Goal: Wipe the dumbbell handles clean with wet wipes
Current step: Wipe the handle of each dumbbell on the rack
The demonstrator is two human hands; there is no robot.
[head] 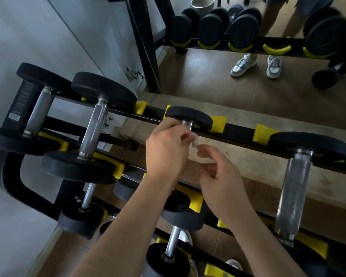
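Both hands over one dumbbell handle (186,123) on the rack.
Left hand (167,147) pinches small white wipe (195,139) at fingertips; right hand (221,173) just beside, fingers loosely curled, holding nothing.

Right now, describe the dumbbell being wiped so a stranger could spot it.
On the black rack with yellow cradles, top row, find the third black dumbbell from the wall. Unlike its neighbours' bare steel handles, its handle is hidden by the left hand, which pinches a small white wet wipe.

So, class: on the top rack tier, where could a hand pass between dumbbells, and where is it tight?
Free: the wide gap between the hand-covered dumbbell and the far-right dumbbell. Crowded: the two left dumbbells sit close together.
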